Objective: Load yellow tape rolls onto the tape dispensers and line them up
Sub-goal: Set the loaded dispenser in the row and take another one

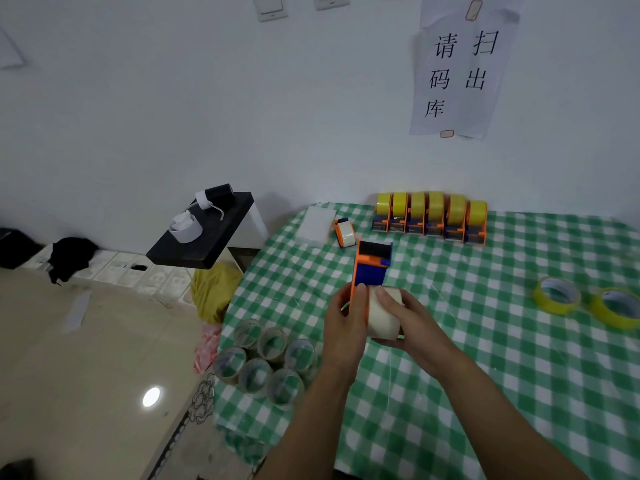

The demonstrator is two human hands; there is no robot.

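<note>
both hands meet over the green-checked table (485, 375). left hand (346, 317) grips the orange side of an orange-and-blue tape dispenser (372, 268), thumb curled over its edge. right hand (412, 320) holds a pale tape roll (382, 315) against that side, fingers (388, 299) clamped over the top. six loaded dispensers (431, 220) with yellow tape stand side by side at the far edge by the wall. two loose yellow tape rolls (557, 295) lie flat at right, well apart from the hands. six clear rolls (270, 362) cluster at the left edge.
</note>
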